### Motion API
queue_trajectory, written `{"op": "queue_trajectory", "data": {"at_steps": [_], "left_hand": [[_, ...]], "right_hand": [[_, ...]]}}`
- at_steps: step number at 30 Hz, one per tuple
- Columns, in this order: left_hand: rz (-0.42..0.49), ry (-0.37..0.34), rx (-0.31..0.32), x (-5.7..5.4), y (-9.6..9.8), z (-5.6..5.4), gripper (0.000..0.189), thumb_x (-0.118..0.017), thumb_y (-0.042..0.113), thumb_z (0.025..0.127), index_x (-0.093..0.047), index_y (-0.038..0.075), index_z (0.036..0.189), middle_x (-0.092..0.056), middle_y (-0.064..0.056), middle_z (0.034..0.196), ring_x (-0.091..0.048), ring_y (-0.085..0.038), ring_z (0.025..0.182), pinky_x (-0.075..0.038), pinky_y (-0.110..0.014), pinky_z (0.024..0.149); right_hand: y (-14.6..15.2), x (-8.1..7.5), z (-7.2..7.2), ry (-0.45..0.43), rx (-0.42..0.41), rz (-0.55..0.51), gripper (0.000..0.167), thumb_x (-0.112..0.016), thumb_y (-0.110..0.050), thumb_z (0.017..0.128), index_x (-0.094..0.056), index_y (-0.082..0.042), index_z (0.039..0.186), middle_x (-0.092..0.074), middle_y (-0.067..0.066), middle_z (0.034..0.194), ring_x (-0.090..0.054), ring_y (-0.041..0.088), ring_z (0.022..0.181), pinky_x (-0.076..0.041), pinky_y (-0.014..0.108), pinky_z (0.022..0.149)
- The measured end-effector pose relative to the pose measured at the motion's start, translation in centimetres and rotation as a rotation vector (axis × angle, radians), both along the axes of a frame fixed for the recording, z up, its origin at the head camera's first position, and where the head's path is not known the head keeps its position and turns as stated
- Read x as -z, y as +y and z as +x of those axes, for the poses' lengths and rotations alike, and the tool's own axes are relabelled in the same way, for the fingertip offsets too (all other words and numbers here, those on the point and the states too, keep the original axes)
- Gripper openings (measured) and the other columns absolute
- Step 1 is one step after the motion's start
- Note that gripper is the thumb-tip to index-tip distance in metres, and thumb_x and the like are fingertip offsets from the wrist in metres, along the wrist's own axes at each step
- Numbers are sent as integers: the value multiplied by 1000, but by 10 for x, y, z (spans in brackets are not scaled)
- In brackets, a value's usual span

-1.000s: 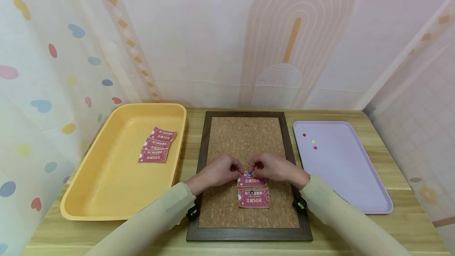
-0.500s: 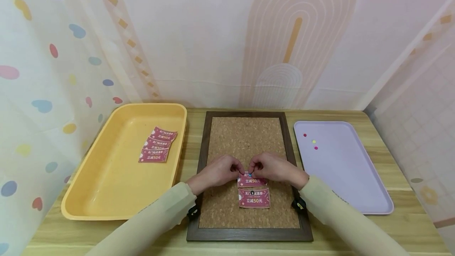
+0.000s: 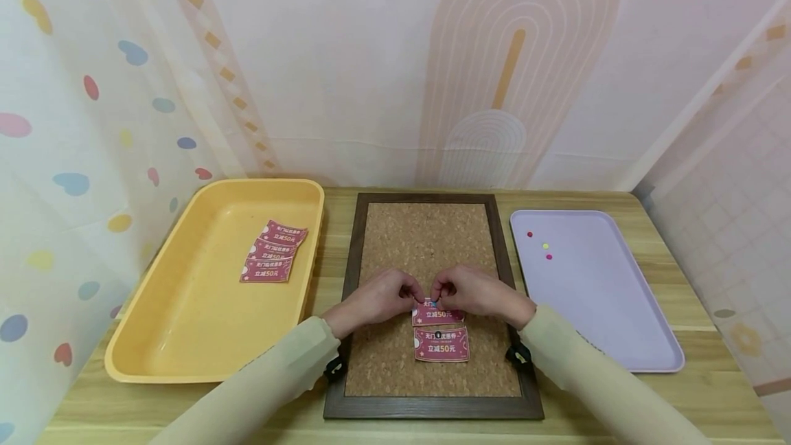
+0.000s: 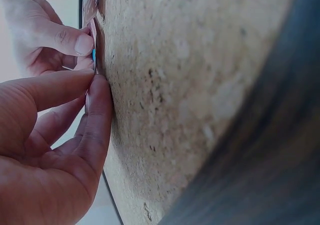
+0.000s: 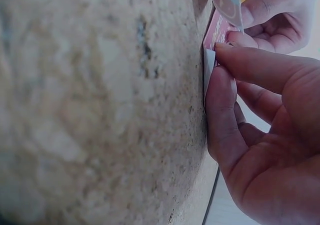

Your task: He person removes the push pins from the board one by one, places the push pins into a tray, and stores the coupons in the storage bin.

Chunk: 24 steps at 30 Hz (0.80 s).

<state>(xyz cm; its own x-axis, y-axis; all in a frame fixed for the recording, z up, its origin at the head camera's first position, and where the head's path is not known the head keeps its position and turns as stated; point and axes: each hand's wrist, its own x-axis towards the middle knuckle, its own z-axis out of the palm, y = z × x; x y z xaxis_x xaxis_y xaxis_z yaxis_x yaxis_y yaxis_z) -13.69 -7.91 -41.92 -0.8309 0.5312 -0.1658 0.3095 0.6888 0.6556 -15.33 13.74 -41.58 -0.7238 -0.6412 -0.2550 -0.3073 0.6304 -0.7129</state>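
Observation:
Both hands meet at the top edge of the upper pink coupon point(image 3: 440, 315), which lies on the framed corkboard point(image 3: 395, 246). My left hand point(image 3: 388, 294) pinches the coupon's upper left edge between thumb and forefinger, as the left wrist view shows up close. Opposite it, my right hand point(image 3: 471, 289) pinches the upper edge further right; the coupon's pale back point(image 5: 208, 75) shows beside its fingers. A blue tack point(image 4: 93, 56) sits right at the right thumb tip. Just below lies a second coupon point(image 3: 441, 347) with a black tack point(image 3: 439, 335) near its top.
On the left stands a yellow tray point(image 3: 185, 335) holding three overlapping coupons point(image 3: 267, 270). To the right is a lilac tray point(image 3: 618, 307) with a red tack point(image 3: 529, 234), a yellow tack point(image 3: 546, 246) and a pink tack point(image 3: 548, 257). A patterned curtain point(image 3: 346, 74) hangs behind the table.

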Motion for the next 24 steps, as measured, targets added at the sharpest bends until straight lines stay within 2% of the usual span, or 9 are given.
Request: {"op": "queue_trajectory", "data": {"at_steps": [11, 24], "left_hand": [[10, 1, 8, -1, 0, 0, 12, -73, 1, 91, -79, 11, 91, -74, 3, 88, -57, -7, 74, -47, -26, 68], [18, 9, 19, -1, 0, 0, 14, -72, -1, 90, -79, 11, 90, -74, 3, 86, -56, -7, 73, -46, -25, 67]], "right_hand": [[-1, -2, 1, -12, -10, -9, 6, -71, -3, 95, -72, -7, 91, -62, -5, 75, -53, 8, 62, -42, 24, 56], [1, 0, -1, 20, -45, -23, 10, -71, -1, 94, -69, -9, 88, -61, -5, 74, -53, 7, 62, -42, 24, 56]]}}
